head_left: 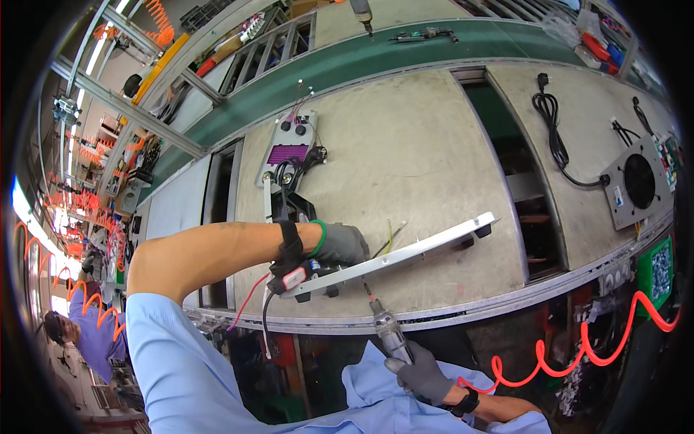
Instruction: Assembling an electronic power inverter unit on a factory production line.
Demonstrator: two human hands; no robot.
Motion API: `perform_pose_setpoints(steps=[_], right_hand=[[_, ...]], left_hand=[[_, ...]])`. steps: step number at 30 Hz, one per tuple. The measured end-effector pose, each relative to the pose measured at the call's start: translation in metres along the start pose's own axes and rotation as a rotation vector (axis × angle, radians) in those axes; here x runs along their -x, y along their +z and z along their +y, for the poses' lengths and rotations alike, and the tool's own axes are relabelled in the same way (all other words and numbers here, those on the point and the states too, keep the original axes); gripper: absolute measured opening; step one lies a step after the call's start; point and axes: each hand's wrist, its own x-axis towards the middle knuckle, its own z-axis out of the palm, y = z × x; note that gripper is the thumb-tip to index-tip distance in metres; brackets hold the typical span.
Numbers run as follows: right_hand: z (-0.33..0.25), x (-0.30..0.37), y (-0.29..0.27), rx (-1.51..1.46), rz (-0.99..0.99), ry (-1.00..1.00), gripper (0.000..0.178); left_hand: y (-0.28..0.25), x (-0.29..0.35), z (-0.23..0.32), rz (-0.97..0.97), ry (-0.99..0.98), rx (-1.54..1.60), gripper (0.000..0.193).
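A long, light metal panel (412,251) stands on its edge at the front of the workbench, with dark feet on its near side. My left hand (341,244), in a grey glove, is closed against the panel's far side; its fingertips are partly hidden. Gripped in my gloved right hand (425,375) is a screwdriver with a clear body (390,331), powered through a coiled red air hose (549,367). Its bit points up at the panel's near face and appears to touch it. Wires (392,237) stick out behind the panel, and a black cable hangs at its left end.
Left of centre lies a unit with a purple part (288,155) and black cables. At right are a black power cord (553,137) and a grey fan plate (637,186). Gaps (517,173) split the bench top. Beyond runs a green belt (477,42); a person (90,333) is at far left.
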Motion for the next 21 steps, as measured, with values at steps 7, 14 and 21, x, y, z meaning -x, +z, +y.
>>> perform_pose_setpoints(steps=[7,14,21], right_hand=[[0.002,-0.003,-0.005,-0.062,-0.073,0.06,0.037],[0.013,-0.01,-0.006,-0.142,-0.129,0.051,0.034],[0.015,-0.01,0.001,-0.13,-0.091,0.049,0.035]], left_hand=[[-0.001,-0.042,-0.036,0.0,0.534,-0.438,0.025],[-0.008,-0.055,-0.034,-0.141,0.635,-0.963,0.026],[-0.015,-0.049,-0.031,-0.249,0.815,-1.073,0.037]])
